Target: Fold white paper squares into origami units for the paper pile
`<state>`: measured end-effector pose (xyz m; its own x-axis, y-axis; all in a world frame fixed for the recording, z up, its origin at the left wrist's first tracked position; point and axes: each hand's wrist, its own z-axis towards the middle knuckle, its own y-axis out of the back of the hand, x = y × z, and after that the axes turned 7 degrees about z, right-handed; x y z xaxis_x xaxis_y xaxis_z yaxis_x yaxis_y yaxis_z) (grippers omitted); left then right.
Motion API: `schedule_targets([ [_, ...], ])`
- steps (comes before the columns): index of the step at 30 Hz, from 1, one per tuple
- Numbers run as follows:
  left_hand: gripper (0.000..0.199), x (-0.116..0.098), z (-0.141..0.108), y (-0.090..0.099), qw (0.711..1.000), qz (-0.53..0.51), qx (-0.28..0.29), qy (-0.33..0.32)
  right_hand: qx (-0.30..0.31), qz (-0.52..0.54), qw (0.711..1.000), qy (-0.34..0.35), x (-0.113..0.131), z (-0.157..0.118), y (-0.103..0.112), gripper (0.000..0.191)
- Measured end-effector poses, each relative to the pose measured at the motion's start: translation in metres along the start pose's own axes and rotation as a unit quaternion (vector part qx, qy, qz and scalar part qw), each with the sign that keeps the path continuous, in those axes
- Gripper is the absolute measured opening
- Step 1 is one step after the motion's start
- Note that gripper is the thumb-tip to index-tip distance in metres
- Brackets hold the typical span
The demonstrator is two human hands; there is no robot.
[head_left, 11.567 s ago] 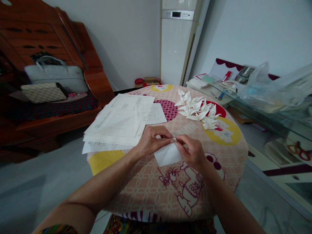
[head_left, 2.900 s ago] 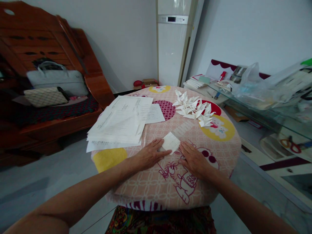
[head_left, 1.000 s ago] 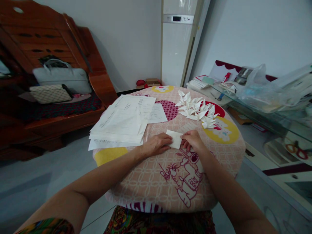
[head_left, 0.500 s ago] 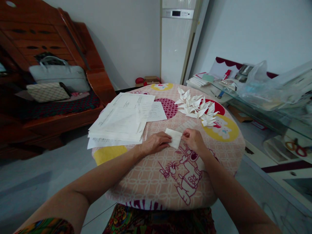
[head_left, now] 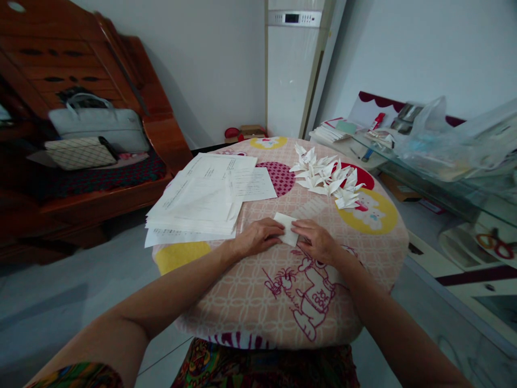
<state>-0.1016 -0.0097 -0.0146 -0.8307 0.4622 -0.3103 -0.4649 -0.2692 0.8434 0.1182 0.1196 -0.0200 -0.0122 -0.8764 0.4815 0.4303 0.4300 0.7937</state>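
A small white folded paper square (head_left: 287, 229) lies flat on the patterned tablecloth (head_left: 242, 291). My left hand (head_left: 260, 236) rests on its left edge, fingers together, pressing it down. On the right edge lies my right hand (head_left: 317, 240), its fingers somewhat spread over the paper. Behind the paper, to the right, several white folded paper pieces with pointed tips (head_left: 327, 175) sit in a group. A stack of printed sheets (head_left: 194, 199) lies to the left of my hands.
At the right stands a glass shelf (head_left: 452, 186) with a plastic bag (head_left: 428, 134) and papers. Scissors (head_left: 495, 245) lie lower right. A wooden bench (head_left: 161, 134) at the left holds a grey bag (head_left: 99, 126).
My right hand has moved slightly left, from pinching the paper's right corner to lying over its right side with fingers more spread. My left hand has stayed in place.
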Motion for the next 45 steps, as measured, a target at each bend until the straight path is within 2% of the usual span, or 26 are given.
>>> schedule_targets([
  [11,0.027,-0.004,0.001,0.002,1.0,0.016,0.009,0.004,-0.008,0.016,1.0,0.002,0.002,-0.002,0.0,0.03],
  [21,0.019,-0.008,0.003,0.0,1.0,0.024,-0.004,0.01,0.002,-0.054,0.998,0.035,0.017,0.002,0.003,0.023],
  [25,0.02,-0.011,0.001,0.0,0.999,0.036,-0.007,0.017,0.001,-0.031,0.999,0.01,0.017,0.002,0.002,0.019],
  [34,0.014,-0.014,0.002,0.003,0.999,0.013,-0.024,0.047,-0.07,0.057,0.994,-0.056,0.014,0.006,0.0,0.017],
  [40,0.019,-0.012,-0.002,0.0,0.998,0.064,-0.012,0.023,-0.046,0.024,0.998,-0.045,0.014,0.005,-0.001,0.017],
  [45,0.014,-0.012,-0.002,-0.002,0.997,0.049,-0.024,0.063,-0.036,0.029,0.994,-0.097,0.016,0.011,0.004,0.017],
])
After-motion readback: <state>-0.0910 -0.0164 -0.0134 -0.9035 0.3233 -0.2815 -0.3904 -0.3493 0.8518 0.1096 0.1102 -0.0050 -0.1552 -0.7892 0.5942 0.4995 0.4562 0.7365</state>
